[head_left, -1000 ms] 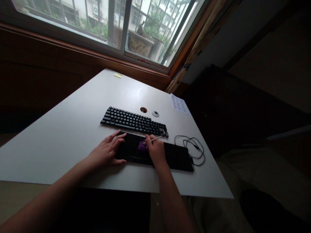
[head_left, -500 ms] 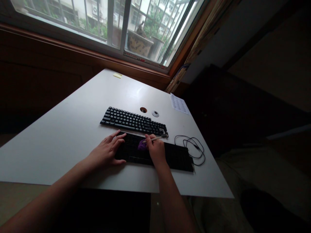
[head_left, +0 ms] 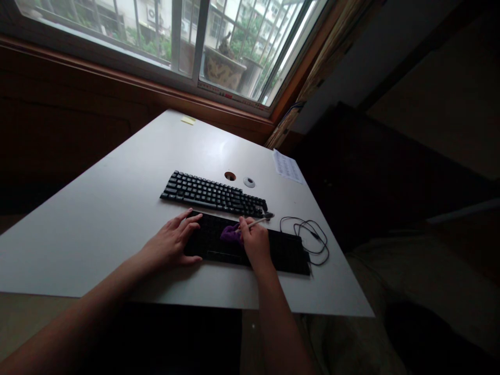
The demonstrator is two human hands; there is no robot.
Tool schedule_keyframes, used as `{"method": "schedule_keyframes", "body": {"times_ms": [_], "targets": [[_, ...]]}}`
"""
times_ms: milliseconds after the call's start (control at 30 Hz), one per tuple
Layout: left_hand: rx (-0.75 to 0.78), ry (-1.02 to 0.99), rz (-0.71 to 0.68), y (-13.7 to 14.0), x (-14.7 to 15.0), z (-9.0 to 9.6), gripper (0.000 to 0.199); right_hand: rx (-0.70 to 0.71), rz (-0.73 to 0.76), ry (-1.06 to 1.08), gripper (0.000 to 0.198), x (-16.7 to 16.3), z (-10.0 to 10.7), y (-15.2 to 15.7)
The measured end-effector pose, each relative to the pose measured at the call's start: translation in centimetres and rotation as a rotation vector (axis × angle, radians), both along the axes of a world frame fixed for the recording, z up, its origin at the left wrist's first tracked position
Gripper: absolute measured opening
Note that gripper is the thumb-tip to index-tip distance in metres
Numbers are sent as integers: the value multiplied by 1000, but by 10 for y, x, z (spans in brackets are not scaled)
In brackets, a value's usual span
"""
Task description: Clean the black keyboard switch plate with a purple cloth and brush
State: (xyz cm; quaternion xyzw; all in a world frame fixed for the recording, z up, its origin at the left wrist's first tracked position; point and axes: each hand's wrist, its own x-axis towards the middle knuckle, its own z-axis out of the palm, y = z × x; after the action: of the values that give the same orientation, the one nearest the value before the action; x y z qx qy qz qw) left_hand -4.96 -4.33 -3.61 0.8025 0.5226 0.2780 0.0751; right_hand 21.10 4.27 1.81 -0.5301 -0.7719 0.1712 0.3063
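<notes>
A long black keyboard base (head_left: 287,253) lies near the front of the desk, its surface too dark to make out in detail. My left hand (head_left: 172,239) spans its left end, fingertips at the far edge and thumb at the near edge, holding it. Closed in my right hand (head_left: 254,240) is a slim pale-handled brush (head_left: 255,223), its dark, bristly-looking head pointing up and right. A purple cloth (head_left: 231,233) sits at the handle's lower end, against the base. Just behind, black keycaps (head_left: 211,191) are laid out in keyboard rows.
A thin black cable (head_left: 312,234) coils by the base's right end on the white desk (head_left: 97,219). Behind the keycaps are a round hole (head_left: 230,176) and a grey ring-shaped cover (head_left: 249,182). Printed paper (head_left: 288,166) lies at the right edge, a yellow note (head_left: 188,120) at the far corner.
My right hand has shifted slightly right with the brush, and more of the purple cloth shows. My left hand keeps its place on the keyboard base.
</notes>
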Motion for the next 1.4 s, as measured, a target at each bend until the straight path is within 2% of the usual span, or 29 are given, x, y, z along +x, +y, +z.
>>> {"method": "schedule_keyframes", "body": {"times_ms": [233,800,1067,1400], "targets": [[-3,11,1,-1,1,2,71,39,-10,-18,44,-2,-3,3],[-10,46,17,0,0,1,74,-27,18,45,45,3,-3,0],[-2,48,15,-1,0,2,73,18,34,53,45,1,-4,1],[-18,46,18,0,0,2,73,43,-8,-70,45,-11,-2,11]]}}
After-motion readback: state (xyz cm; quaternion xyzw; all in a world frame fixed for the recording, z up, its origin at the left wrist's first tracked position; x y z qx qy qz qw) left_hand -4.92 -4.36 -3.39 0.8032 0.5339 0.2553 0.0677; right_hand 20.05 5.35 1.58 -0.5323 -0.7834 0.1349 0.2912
